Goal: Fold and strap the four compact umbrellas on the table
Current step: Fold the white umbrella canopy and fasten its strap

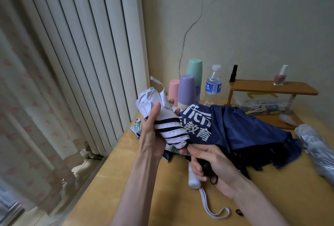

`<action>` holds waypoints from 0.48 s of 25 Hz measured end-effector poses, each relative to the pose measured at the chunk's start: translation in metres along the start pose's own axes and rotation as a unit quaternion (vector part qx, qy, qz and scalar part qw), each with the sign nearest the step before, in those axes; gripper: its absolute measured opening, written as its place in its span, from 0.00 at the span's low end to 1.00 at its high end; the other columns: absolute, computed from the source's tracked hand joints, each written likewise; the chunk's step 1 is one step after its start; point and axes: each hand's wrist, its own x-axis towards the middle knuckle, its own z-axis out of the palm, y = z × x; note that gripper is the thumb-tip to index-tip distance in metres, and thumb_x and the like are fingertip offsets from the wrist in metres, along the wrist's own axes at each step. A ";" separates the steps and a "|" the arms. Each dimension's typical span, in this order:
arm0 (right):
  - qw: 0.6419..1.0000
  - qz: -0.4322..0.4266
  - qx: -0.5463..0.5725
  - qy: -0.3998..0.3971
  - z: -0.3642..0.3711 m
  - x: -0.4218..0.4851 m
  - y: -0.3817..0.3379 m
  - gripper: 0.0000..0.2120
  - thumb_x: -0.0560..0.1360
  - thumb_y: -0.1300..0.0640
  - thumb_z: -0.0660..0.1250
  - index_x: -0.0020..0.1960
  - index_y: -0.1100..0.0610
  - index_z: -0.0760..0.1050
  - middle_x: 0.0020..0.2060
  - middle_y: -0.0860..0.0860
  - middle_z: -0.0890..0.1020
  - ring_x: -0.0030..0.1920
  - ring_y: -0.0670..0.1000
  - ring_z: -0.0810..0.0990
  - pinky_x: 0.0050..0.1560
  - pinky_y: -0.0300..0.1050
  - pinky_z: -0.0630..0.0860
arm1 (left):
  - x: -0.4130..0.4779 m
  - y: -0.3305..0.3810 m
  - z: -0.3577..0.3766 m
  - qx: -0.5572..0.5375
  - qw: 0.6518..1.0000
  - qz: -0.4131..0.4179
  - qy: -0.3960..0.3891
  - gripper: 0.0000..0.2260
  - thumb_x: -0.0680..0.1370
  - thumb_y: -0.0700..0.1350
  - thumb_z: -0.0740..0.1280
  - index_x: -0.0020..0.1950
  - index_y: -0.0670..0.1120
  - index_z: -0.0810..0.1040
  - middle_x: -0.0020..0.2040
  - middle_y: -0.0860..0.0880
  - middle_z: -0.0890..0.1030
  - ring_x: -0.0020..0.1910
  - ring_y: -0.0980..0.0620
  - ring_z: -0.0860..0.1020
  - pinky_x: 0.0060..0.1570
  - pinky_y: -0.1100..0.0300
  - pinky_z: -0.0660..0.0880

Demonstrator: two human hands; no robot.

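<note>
1. Locate the workpiece. We hold the white striped compact umbrella (169, 126) above the near left part of the wooden table (126, 180), tip end raised and away from us.
2. Left hand (151, 131): the fingers and thumb wrap around the bunched canopy and keep the folds gathered.
3. Right hand (213, 162): the fingers curl closed at the handle end, beside the white handle (193, 178). A black part shows inside the grip; we cannot tell which umbrella it belongs to.
4. Handling, canopy: we judge the fabric thin, soft and slippery. It springs loose if the grip eases, so we take hold around the full girth, not by one fold.
5. Handling, frame: the ribs under the cloth are likely light and easily bent. We squeeze evenly and avoid twisting against them.
6. Handling, handle: it is the one rigid part, and we treat it as the anchor for turning the canopy.
7. Closure strap (156, 81): it stands free near the tip end, not yet wrapped. It is a small limp tab, best taken by a fingertip pinch.
8. Wrist loop (215, 213): it trails on the table and may snag.
9. Remaining stock: the navy umbrella (244, 128) lies loose just behind, the silver-grey umbrella (314, 144) to the right, and a patterned umbrella (134, 126) beneath the left hand.
</note>
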 end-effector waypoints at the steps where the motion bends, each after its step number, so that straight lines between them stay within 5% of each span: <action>1: 1.000 0.002 -0.001 -0.001 0.002 -0.001 0.001 0.16 0.78 0.52 0.71 0.55 0.65 0.85 0.29 0.57 0.71 0.29 0.50 0.69 0.29 0.42 0.66 | 0.001 0.001 0.000 0.003 1.000 -0.002 0.016 0.38 0.57 0.65 0.85 0.60 0.45 0.84 0.50 0.45 0.84 0.44 0.49 0.83 0.45 0.57 0.80; 4: 0.996 -0.031 -0.085 0.017 0.006 -0.001 -0.001 0.16 0.79 0.48 0.70 0.54 0.61 0.86 0.40 0.60 0.84 0.42 0.54 0.82 0.45 0.43 0.78 | 0.005 0.005 -0.004 0.042 0.996 0.029 0.076 0.34 0.62 0.59 0.84 0.60 0.42 0.81 0.50 0.42 0.81 0.43 0.47 0.81 0.44 0.54 0.79; 8: 0.954 -0.167 -0.216 0.124 0.013 -0.001 -0.025 0.17 0.80 0.44 0.69 0.50 0.57 0.87 0.46 0.55 0.88 0.53 0.51 0.87 0.60 0.50 0.82 | 0.001 0.019 0.005 0.104 0.988 0.106 0.048 0.06 0.71 0.46 0.78 0.46 0.48 0.86 0.42 0.45 0.85 0.38 0.48 0.83 0.40 0.55 0.81; 10: 0.928 -0.239 -0.206 0.201 0.020 0.002 -0.045 0.16 0.77 0.41 0.70 0.51 0.53 0.86 0.45 0.49 0.89 0.51 0.47 0.87 0.57 0.49 0.83 | -0.003 0.022 0.008 0.145 0.982 0.124 0.013 0.09 0.69 0.44 0.79 0.47 0.47 0.86 0.42 0.46 0.86 0.38 0.49 0.84 0.39 0.56 0.81; 12: 0.930 -0.242 -0.168 0.219 0.027 0.009 -0.067 0.18 0.75 0.36 0.70 0.51 0.49 0.85 0.46 0.45 0.89 0.52 0.45 0.87 0.58 0.46 0.82 | -0.005 0.022 0.012 0.199 0.972 0.124 -0.026 0.22 0.65 0.47 0.80 0.56 0.41 0.82 0.45 0.46 0.86 0.42 0.48 0.85 0.43 0.56 0.82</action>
